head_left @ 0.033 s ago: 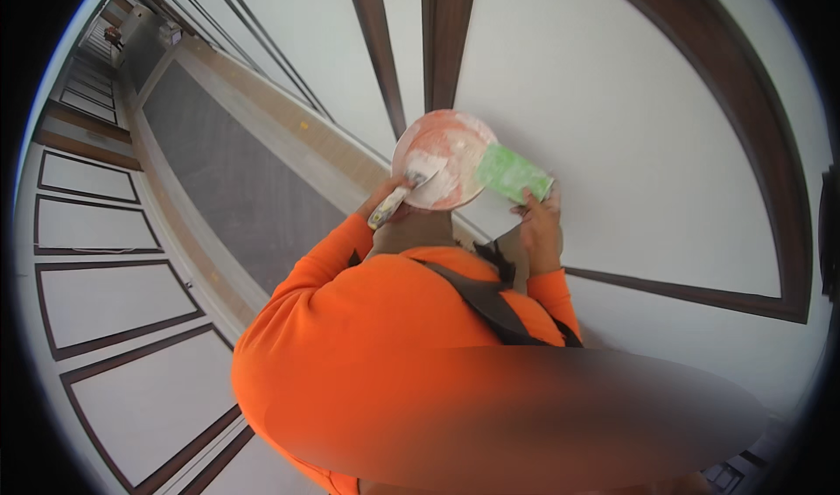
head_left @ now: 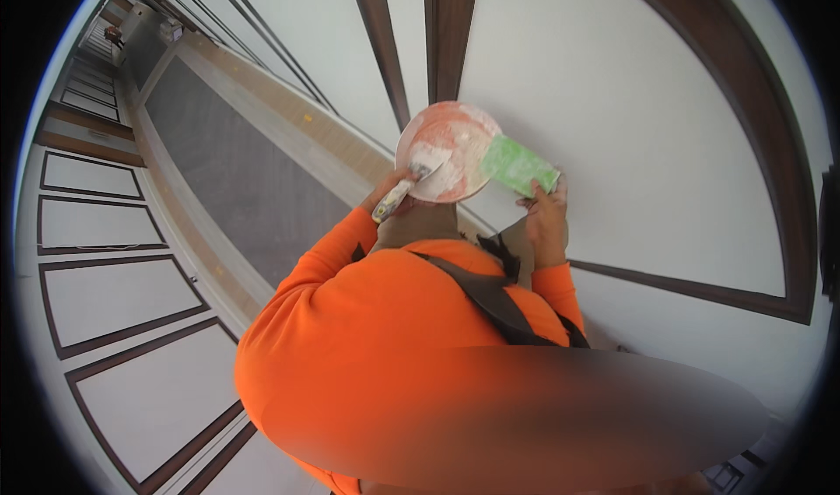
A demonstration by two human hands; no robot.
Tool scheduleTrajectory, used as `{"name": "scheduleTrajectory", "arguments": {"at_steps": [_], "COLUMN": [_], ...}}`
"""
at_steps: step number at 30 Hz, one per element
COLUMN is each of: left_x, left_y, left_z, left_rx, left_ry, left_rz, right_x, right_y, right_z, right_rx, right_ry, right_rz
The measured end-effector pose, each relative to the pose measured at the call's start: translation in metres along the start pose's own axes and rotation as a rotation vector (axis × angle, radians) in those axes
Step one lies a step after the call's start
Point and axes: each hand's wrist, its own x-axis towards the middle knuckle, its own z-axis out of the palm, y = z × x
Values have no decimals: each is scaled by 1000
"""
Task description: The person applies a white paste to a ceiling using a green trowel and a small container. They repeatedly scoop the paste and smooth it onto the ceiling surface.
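A round pinkish-red bowl (head_left: 472,132) is smeared with white paste. My left hand (head_left: 390,189) is closed at its lower-left rim, holding the bowl along with a putty knife (head_left: 396,199), whose blade rests in the white paste and whose worn pale handle points down-left over the rim. My right hand (head_left: 544,210) grips the outer end of a green, white-smeared rectangular pad (head_left: 516,161); the pad's other end is at the bowl's right rim.
A white panelled wall (head_left: 639,162) with dark wooden mouldings stands close on the right. A long corridor with grey floor covering (head_left: 236,171) and pale side strips runs off to the upper left, past more framed wall panels (head_left: 122,298) on the left.
Between the frames, the bowl, knife, pad and both my hands shift slightly up and to the right together. The grips look the same.
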Motion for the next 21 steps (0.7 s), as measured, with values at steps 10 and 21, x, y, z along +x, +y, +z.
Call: {"name": "scheduleTrajectory", "arguments": {"at_steps": [10, 21], "left_x": [5, 6], "left_y": [4, 11], "left_z": [2, 3], "left_rx": [-52, 23], "left_ry": [43, 3], "left_rz": [7, 27], "right_x": [-6, -13], "right_y": [30, 16], "right_z": [-9, -49], "right_rx": [-73, -102], "right_ry": [69, 108], "right_rz": [17, -18]}}
